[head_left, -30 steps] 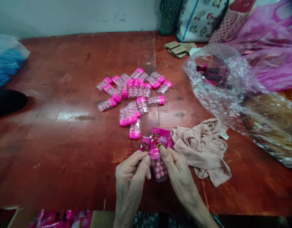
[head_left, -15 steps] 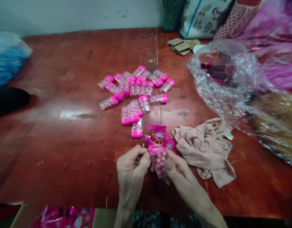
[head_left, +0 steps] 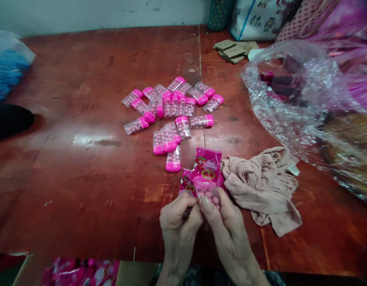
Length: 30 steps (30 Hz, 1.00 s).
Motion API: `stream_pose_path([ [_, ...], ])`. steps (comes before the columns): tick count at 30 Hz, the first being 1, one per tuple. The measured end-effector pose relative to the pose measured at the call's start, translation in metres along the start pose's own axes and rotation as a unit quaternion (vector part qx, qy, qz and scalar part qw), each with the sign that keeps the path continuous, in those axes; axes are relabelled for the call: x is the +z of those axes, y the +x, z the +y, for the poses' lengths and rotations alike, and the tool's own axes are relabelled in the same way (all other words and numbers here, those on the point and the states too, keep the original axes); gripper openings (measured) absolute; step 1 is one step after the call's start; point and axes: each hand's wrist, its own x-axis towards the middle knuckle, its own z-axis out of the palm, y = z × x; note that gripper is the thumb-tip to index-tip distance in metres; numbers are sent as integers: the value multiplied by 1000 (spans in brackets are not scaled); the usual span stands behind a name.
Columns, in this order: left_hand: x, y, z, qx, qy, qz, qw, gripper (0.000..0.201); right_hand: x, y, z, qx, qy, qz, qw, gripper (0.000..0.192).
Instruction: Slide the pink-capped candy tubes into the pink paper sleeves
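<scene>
Slippage is my first worry; my left hand [head_left: 179, 216] has its fingers curled and pressed together at the near end of the candy tube [head_left: 207, 193], and my right hand [head_left: 222, 212] pinches the same tube from the other side between thumb and fingertips, so the little clear case sits low in the middle of my view, just above both sets of knuckles and half wrapped by the pink printed label [head_left: 207, 169]; if my grip loosens I judge the tube could slide out of the label and drop to the table, or the label could crease and sit crooked; pressing too hard might pop the pink cap and scatter the round candies; my thumbs hide the tube's lower end, so I cannot tell how far the label reaches.

Far left lies a blue plastic bag [head_left: 7, 75] with a dark object [head_left: 10, 121] just below it; the red-brown wooden table [head_left: 82, 167] is scuffed and glossy, with a pale glare patch; beyond my hands lies a pile of capped tubes [head_left: 171, 109], some touching or overlapping, which a careless nudge could roll; at the near edge a box of pink packets [head_left: 78, 272] shows; right of my hands a crumpled beige cloth [head_left: 261, 184] lies just beside the label; further right a clear plastic bag [head_left: 293, 103] bulges, with cardboard scraps [head_left: 233, 51] and patterned bags [head_left: 257, 18] against the pale wall [head_left: 96, 14].
</scene>
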Motion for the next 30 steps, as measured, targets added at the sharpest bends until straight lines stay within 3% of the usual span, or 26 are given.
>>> stream_pose_path([
  [3, -2, 2, -6, -21, -53, 14, 998, 12, -3, 4, -1, 17, 12, 3, 1000, 28],
  [5, -7, 10, -9, -45, -142, 35, 988, 14, -3, 5, 0, 32, 17, -9, 999, 30],
  [10, -12, 26, -3, -120, -319, -18, 940, 29, -4, 0, 2, 4, -82, -64, 995, 25],
  [13, -7, 27, 6, -185, -347, -30, 919, 17, -7, -4, 4, -17, -176, -52, 983, 20],
  [15, -2, 25, 11, -214, -370, 12, 904, 10, -6, -4, 7, -20, -217, -44, 975, 21],
  [18, 4, 22, 16, -243, -406, 79, 877, 17, -1, 0, 10, -71, -273, -62, 957, 26],
  [22, 8, 21, 20, -280, -418, 114, 857, 19, 7, 6, 11, -122, -282, -100, 946, 25],
  [24, 7, 21, 18, -288, -422, 110, 853, 21, 9, 7, 12, -116, -292, -107, 943, 23],
  [30, 1, 22, 8, -301, -403, 70, 861, 29, 10, 7, 15, -177, -327, -51, 927, 24],
])
